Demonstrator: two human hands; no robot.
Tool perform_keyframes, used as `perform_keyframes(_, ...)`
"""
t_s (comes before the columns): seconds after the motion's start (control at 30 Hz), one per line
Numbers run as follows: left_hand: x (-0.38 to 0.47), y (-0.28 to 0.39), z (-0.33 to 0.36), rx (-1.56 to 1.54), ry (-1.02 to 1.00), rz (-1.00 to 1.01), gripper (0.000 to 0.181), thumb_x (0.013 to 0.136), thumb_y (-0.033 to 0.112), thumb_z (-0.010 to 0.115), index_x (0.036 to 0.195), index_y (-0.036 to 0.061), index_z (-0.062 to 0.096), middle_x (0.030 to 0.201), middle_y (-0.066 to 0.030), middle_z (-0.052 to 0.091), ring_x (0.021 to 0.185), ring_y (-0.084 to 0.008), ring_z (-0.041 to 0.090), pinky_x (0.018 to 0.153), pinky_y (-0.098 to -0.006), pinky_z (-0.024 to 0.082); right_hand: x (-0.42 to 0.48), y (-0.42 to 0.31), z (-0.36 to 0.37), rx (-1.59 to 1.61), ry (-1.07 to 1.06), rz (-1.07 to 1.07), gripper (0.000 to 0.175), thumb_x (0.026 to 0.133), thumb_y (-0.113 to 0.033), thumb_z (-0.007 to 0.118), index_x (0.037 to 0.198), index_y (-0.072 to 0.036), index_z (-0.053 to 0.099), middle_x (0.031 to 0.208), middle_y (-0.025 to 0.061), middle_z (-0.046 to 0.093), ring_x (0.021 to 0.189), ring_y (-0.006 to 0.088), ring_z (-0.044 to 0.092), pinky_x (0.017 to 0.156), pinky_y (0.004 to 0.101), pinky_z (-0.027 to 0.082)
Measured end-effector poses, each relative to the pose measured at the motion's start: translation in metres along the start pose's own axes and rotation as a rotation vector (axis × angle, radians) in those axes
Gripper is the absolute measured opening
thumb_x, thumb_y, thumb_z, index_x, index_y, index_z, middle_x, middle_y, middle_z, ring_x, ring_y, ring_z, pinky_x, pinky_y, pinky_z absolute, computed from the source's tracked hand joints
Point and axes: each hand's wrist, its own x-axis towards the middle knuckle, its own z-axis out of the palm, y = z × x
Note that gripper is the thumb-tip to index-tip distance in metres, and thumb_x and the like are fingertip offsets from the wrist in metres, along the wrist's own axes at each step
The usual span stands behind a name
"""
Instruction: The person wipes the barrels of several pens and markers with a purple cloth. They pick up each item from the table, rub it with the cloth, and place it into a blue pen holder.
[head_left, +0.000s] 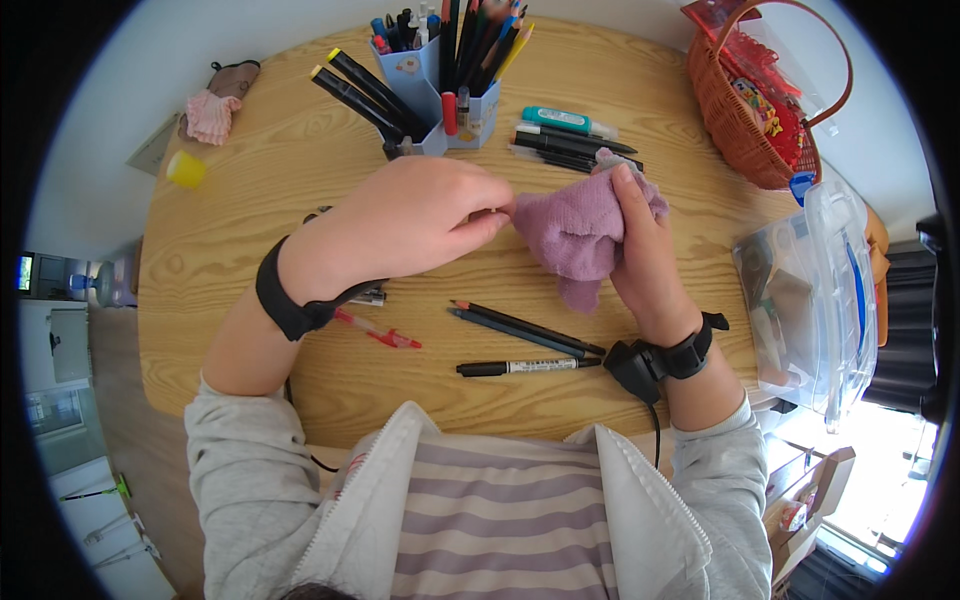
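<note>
A purple towelling cloth (574, 225) is bunched above the wooden desk. My right hand (649, 247) grips its right side, with the thumb pressed on top. At the cloth's pointed left corner, the fingertips of my left hand (412, 217) are pinched together on it. Whether something small is also between those fingers is hidden. Below the cloth lie a black pencil (525, 326), a grey-blue pencil (517, 332) and a black marker (525, 366) with a white label. A red pen (379, 330) rests partly beneath my left forearm.
A blue pen holder (412, 71) full of pens and pencils stands at the back. Several markers (574, 141) lie right of it. On the right are a wicker basket (709, 120) and a clear plastic box (795, 315). A yellow cap (186, 170) sits left.
</note>
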Motion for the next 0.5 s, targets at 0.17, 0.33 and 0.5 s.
perform_keyframes(0.17, 0.0026, 0.0004, 0.0060, -0.003, -0.044, 0.021, 0.017, 0.088, 0.015, 0.056, 0.098, 0.0023, 0.060, 0.085, -0.0134, 0.062, 0.081, -0.0327, 0.059, 0.069, -0.0407, 0.047, 0.0003, 0.0002, -0.0003, 0.047, -0.020, 0.007, 0.026, 0.096, -0.031, 0.057, 0.107, -0.007, 0.060, 0.096, 0.0006, 0.062, 0.089, 0.0086, 0.057, 0.079, 0.0255, 0.047)
perform_keyframes(0.33, 0.0040, -0.0005, 0.0088, 0.002, -0.059, 0.019, 0.020, 0.087, 0.016, 0.057, 0.102, 0.0033, 0.057, 0.086, -0.0145, 0.061, 0.083, -0.0347, 0.059, 0.070, -0.0421, 0.047, -0.0044, -0.0020, -0.0023, 0.009, -0.190, 0.010, 0.033, 0.091, -0.026, 0.064, 0.115, -0.006, 0.055, 0.105, 0.0017, 0.061, 0.096, 0.0115, 0.057, 0.085, 0.0274, 0.047)
perform_keyframes(0.5, 0.0039, 0.0015, 0.0093, -0.010, -0.032, 0.027, 0.022, 0.085, 0.016, 0.058, 0.104, 0.0036, 0.055, 0.088, -0.0160, 0.061, 0.085, -0.0369, 0.059, 0.071, -0.0433, 0.047, -0.0001, -0.0012, -0.0030, -0.137, -0.318, -0.042, 0.046, 0.083, -0.016, 0.071, 0.122, -0.006, 0.051, 0.110, 0.0030, 0.059, 0.104, 0.0127, 0.054, 0.092, 0.0292, 0.044)
